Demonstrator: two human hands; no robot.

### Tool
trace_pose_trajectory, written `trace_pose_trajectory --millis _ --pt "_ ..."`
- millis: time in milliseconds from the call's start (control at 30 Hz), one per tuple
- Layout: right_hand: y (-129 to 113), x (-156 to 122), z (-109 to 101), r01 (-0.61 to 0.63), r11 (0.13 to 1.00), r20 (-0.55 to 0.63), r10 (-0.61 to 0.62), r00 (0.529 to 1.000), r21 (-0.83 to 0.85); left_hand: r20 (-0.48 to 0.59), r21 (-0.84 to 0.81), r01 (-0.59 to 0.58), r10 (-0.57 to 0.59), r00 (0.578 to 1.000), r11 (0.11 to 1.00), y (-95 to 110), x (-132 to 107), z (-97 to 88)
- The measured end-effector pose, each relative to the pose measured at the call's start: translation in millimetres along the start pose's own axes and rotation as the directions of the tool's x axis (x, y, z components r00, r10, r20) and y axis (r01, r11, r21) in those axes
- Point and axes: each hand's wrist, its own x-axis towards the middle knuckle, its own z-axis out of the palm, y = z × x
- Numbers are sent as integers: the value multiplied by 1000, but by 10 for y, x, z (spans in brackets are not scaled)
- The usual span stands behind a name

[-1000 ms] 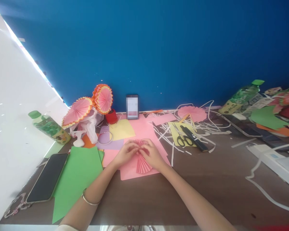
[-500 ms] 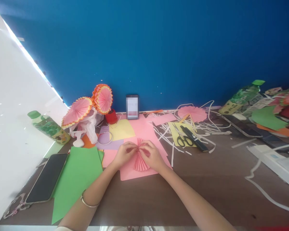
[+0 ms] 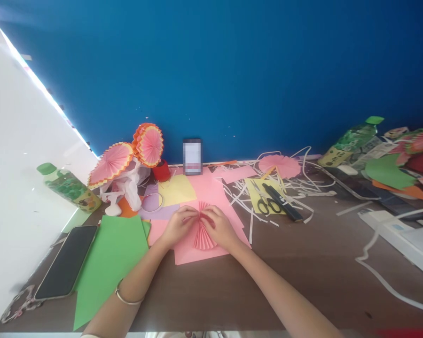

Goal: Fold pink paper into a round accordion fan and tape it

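A pleated pink paper fan (image 3: 205,238) is pinched at its narrow middle between both hands, its folds spreading toward me and a smaller part fanning out beyond the fingers. My left hand (image 3: 179,226) closes on it from the left, fingertips at the gathered folds. From the right, my right hand (image 3: 221,228) grips the same spot, thumb and fingers together. Under the fan lie flat pink paper sheets (image 3: 188,256). The fingers partly hide the fan's middle.
Green paper (image 3: 113,263) and a phone (image 3: 67,263) lie at left. Scissors (image 3: 268,205) and a black cutter (image 3: 284,203) rest among white paper strips at right. Behind stand a small propped screen (image 3: 192,157), a red tape roll (image 3: 161,171) and folded paper flowers (image 3: 113,162).
The view has shifted very slightly. Both hands keep their hold on the fan's middle, with only small finger movement.
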Motion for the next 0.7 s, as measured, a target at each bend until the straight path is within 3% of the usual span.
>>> trace_pose_trajectory --millis 400,700 --pt "-14 24 -10 28 999 -47 -26 999 26 28 -22 8 -7 1000 1000 22 -4 4" --pt "-66 -10 24 176 981 -90 -182 979 -78 -42 -7 48 -48 998 999 -9 15 4"
